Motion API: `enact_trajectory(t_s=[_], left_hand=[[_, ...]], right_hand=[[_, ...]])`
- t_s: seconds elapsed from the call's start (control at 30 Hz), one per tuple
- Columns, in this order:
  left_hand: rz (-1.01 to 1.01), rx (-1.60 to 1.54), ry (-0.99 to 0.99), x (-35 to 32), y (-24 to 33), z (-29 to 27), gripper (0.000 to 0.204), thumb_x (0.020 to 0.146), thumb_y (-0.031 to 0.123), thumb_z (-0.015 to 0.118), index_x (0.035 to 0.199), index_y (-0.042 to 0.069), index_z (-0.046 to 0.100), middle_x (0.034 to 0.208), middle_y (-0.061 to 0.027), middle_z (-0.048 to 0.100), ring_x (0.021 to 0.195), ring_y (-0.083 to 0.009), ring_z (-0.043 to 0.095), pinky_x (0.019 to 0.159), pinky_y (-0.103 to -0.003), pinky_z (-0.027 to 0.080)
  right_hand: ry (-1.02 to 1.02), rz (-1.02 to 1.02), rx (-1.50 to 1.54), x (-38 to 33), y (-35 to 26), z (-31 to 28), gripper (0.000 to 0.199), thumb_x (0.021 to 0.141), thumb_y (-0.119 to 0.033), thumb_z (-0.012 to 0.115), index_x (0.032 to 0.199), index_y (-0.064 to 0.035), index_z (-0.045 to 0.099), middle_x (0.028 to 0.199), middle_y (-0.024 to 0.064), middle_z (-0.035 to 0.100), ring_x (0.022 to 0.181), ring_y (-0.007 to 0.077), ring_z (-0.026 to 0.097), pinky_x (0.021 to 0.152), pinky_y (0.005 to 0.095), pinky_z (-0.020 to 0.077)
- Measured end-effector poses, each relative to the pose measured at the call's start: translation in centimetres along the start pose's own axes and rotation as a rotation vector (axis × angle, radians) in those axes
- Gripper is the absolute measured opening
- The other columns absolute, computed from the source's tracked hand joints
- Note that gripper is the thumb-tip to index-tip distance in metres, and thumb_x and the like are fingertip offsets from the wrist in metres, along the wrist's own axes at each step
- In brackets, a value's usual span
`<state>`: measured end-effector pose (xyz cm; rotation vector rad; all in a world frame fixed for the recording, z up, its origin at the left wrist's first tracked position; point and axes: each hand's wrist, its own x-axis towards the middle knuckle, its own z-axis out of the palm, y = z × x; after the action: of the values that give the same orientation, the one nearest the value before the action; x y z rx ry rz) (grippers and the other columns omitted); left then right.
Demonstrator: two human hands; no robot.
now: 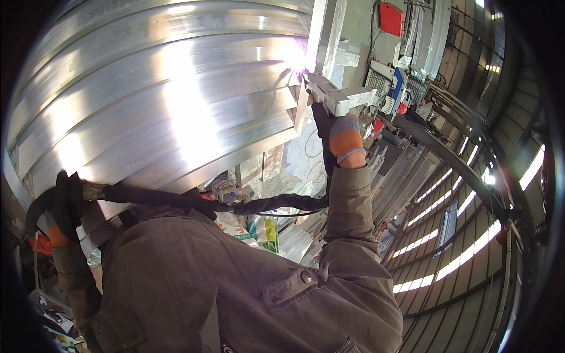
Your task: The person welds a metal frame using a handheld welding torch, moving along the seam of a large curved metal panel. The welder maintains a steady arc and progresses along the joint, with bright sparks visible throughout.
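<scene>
My right hand (pixel 346 141), in a dark glove with a grey and orange cuff, grips a pale handheld welding gun (pixel 331 94). The gun's tip touches or nearly touches the corner where a ribbed aluminium panel (pixel 247 100) meets its upright edge frame (pixel 318 35). A bright violet-white glare hides the exact contact point. A black-sleeved cable (pixel 153 197) runs from below the gun across my front to the far left. There my left hand (pixel 66 203), gloved in black with an orange cuff, is closed around the cable beside the panel's near edge. Its fingers are partly in shadow.
Beyond the frame lie a red box (pixel 391 19) and a blue and white tool (pixel 395 88). Long metal profiles (pixel 406 170) are stacked on the right. Bags and scraps (pixel 247 229) clutter the space below the panel's near edge. A ribbed hall wall (pixel 471 253) rises at far right.
</scene>
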<state>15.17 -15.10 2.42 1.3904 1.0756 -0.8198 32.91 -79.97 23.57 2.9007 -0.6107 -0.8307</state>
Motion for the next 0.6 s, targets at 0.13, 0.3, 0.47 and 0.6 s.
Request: enact_trajectory(t_s=[0.13,0.3,0.47,0.6], left_hand=[[-0.002,0.003,-0.002,0.4,-0.1,0.0,0.059,0.111,0.076,0.061,0.093,0.022,0.078,0.057,0.007,0.046,0.044,-0.0072,0.036,0.043,-0.026,0.025],[-0.003,0.002,-0.003,0.6,-0.3,-0.1,0.059,0.111,0.075,0.061,0.093,0.022,0.079,0.058,0.0069,0.046,0.044,-0.0072,0.036,0.043,-0.026,0.025],[-0.005,0.0,-0.003,0.7,-0.4,-0.1,0.059,0.111,0.075,0.061,0.094,0.021,0.079,0.058,0.0068,0.046,0.044,-0.0072,0.037,0.043,-0.026,0.025],[-0.007,0.003,0.0,0.8,-0.5,-0.1,0.059,0.112,0.075,0.061,0.095,0.021,0.079,0.058,0.0068,0.047,0.044,-0.0072,0.037,0.043,-0.026,0.025]], right_hand=[[0.073,-0.044,0.031,0.3,1.5,1.0,0.055,0.104,-0.056,0.078,0.13,-0.007,0.083,0.098,0.0211,0.086,0.092,0.041,0.085,0.077,0.0507,0.0638],[0.109,-0.084,0.006,-0.2,2.4,1.5,0.054,0.104,-0.055,0.078,0.129,-0.0067,0.083,0.095,0.0195,0.085,0.088,0.0383,0.085,0.077,0.0498,0.0635],[0.079,-0.027,0.028,-1.3,2.1,1.0,0.054,0.104,-0.054,0.077,0.13,-0.007,0.083,0.099,0.0202,0.085,0.093,0.0397,0.084,0.08,0.0501,0.0637],[0.058,0.001,0.037,-1.9,1.7,0.7,0.054,0.105,-0.053,0.076,0.131,-0.0071,0.083,0.102,0.0208,0.085,0.097,0.0407,0.083,0.082,0.0503,0.0639]])
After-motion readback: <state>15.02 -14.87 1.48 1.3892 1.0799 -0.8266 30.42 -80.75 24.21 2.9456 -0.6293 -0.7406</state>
